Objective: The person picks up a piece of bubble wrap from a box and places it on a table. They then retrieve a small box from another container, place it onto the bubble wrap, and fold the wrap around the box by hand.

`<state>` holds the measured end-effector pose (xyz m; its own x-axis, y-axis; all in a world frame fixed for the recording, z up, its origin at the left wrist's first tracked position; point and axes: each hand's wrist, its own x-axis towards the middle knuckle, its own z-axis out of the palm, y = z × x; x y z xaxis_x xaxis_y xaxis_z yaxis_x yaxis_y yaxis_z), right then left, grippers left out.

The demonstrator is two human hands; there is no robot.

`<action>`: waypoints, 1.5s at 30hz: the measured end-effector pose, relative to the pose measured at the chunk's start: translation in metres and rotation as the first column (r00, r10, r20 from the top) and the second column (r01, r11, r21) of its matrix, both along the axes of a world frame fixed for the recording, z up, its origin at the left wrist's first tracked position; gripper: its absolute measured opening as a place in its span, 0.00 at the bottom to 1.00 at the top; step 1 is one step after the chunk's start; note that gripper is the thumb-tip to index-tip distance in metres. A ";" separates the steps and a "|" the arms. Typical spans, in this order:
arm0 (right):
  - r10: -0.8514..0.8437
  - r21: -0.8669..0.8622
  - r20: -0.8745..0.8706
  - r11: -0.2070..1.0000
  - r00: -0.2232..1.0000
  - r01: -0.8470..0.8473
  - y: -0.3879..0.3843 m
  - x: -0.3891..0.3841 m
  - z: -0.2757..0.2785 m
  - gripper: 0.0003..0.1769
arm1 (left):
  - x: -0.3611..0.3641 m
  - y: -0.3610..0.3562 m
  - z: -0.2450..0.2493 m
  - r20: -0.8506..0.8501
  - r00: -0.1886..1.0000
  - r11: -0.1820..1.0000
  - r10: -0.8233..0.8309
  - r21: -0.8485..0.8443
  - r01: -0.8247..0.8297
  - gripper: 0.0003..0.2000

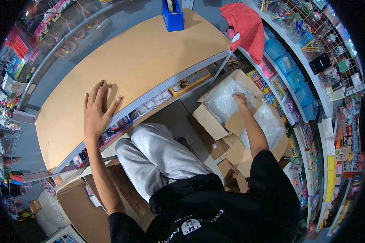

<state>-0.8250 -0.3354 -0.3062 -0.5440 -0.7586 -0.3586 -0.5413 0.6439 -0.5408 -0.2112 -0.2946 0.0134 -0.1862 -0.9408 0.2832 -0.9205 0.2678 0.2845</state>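
Observation:
My left hand lies flat on the wooden desk top, near its front edge, fingers spread and holding nothing. On the right, my right hand is over an open cardboard box, at the clear bubble wrap inside it. Its fingers are curled together on the wrap; whether anything else is in them is hidden. More bubble wrap lies under my right forearm, beside a raised box flap.
A blue tape dispenser stands at the desk's far edge. A red cloth hangs at the desk's right corner. Shelves with blue bins curve along the right. A large cardboard box is at lower left, and small items fill the shelf under the desk.

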 end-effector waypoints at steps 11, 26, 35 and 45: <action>-0.092 -0.566 0.323 0.779 0.942 0.270 0.040 0.029 0.064 0.18 | -0.001 -0.001 -0.001 0.005 1.000 1.000 0.005 -0.008 -0.005 0.25; 0.506 -0.602 0.766 0.781 0.397 0.167 0.114 0.183 0.258 0.42 | -0.144 0.027 -0.033 -0.811 0.549 0.869 -0.202 0.110 0.482 0.39; 0.624 -0.697 0.700 0.704 0.348 0.139 0.093 0.245 0.326 0.40 | -0.130 0.041 -0.056 -0.979 0.153 0.785 0.134 0.199 0.587 0.16; 0.841 -0.837 0.306 0.461 0.446 -0.294 -0.001 0.354 0.357 0.16 | -0.001 0.050 0.038 -0.876 0.449 0.984 0.176 0.170 -0.054 0.14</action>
